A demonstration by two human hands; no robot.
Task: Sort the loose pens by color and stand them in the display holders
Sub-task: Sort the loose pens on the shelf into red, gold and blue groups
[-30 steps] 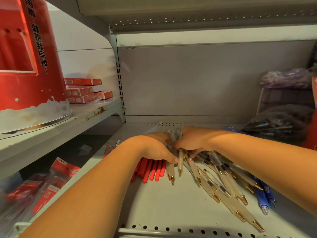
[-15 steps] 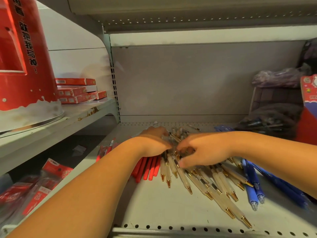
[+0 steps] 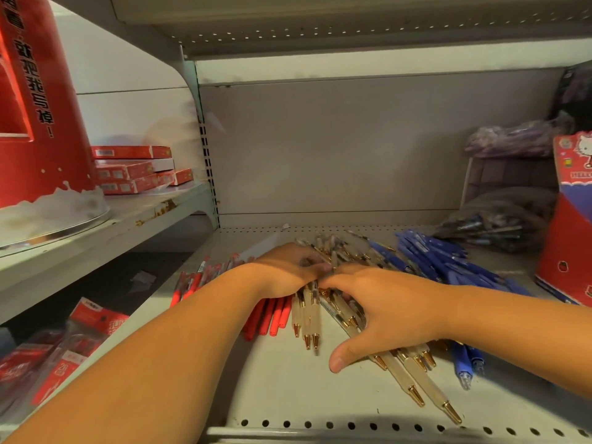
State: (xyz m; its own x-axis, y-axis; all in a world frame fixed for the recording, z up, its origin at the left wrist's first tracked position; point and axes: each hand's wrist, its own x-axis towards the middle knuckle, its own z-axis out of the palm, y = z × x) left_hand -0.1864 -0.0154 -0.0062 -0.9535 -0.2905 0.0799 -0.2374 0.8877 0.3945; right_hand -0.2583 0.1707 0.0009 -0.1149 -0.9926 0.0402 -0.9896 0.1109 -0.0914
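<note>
1. A tall red display stand with printed characters sits on the upper-left shelf, with flat red boxes stacked behind it.
2. Lower left, packaged red items lie on a darker level below.
3. On the grey shelf, the red pens lie side by side, partly under the left wrist.
4. The left hand rests palm-down on the heap; its fingers curl into the pens, but I cannot tell whether its grip closes on any one of them.
5. The clear gold-tipped pens fan out in the middle, tips toward the shelf's front edge, some under both hands.
6. The right hand lies spread and flat across the clear pens, thumb out toward the shelf front, its fingertips meeting the left hand's; its grip pinches nothing visible.
7. The blue pens lie piled to the right, a few under the right forearm.
8. Far right stands a red and blue cartoon-printed box, with bagged pens behind.
</note>
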